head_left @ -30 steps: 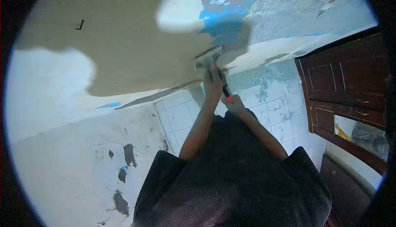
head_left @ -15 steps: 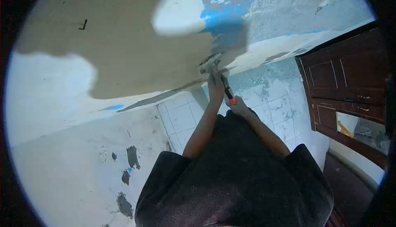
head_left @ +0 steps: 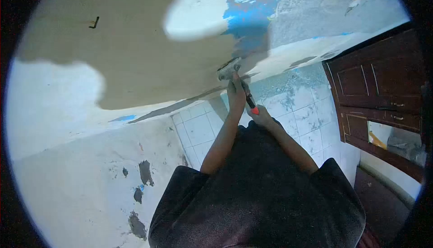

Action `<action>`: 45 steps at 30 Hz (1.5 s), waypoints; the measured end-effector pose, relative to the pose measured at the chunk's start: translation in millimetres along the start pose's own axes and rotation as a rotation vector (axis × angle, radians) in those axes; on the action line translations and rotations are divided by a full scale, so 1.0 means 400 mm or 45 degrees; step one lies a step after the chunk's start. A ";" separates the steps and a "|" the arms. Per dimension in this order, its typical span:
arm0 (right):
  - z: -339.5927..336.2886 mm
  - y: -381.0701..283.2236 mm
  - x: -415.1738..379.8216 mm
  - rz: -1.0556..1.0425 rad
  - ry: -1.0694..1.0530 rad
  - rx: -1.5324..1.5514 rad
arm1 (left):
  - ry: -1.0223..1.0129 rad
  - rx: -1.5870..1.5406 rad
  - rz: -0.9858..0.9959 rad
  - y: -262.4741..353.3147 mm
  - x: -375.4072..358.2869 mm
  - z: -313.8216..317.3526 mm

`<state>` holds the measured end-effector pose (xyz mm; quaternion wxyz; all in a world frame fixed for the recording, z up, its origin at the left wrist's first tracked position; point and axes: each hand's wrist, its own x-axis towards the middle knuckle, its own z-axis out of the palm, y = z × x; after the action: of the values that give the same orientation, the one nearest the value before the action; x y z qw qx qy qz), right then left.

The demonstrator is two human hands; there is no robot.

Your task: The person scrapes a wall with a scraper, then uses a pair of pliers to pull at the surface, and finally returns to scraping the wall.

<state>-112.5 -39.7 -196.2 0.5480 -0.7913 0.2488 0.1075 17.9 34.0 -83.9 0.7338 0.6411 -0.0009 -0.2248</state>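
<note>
A scraper with a wide, pale, dusty head (head_left: 228,69) and a dark handle with an orange-red end (head_left: 255,110) rests against the wall (head_left: 171,67), at the left edge of a patch of blue paint (head_left: 248,20). My left hand (head_left: 236,92) is wrapped round the upper part of the tool, just below its head. Lower and to the right, my right hand (head_left: 261,115) closes on the handle's end. The wall around the blade is partly smooth and pale, partly peeled, with my shadow over it.
At the right stands a dark wooden cabinet (head_left: 379,81) with an open compartment holding a clear plastic thing (head_left: 403,146). White floor tiles (head_left: 198,128) lie below the wall. A bent hook (head_left: 94,23) sticks out at the upper left. Another wall (head_left: 90,180) has grey chipped spots.
The view has shifted very slightly. Both hands remain on the tool, and its head stays at nearly the same spot on the wall.
</note>
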 end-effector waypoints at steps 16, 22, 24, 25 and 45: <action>0.000 -0.002 -0.014 -0.017 0.067 -0.071 | 0.007 -0.087 0.045 -0.014 0.002 0.011; -0.008 -0.037 0.005 -0.374 0.287 -0.079 | 0.058 0.102 0.139 0.039 0.018 0.009; -0.034 -0.152 -0.022 -0.134 0.183 -0.085 | -0.001 0.084 0.167 0.098 -0.004 0.019; -0.049 -0.188 -0.021 0.082 0.098 -0.095 | -0.071 0.059 0.223 0.128 -0.005 0.030; 0.016 0.014 0.017 -0.010 -0.216 0.035 | -0.039 0.160 -0.015 0.044 -0.003 0.047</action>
<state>-108.9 -37.4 -206.2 0.5784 -0.7727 0.1997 0.1687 17.3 17.9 -63.7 0.6906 0.6824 -0.0226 -0.2385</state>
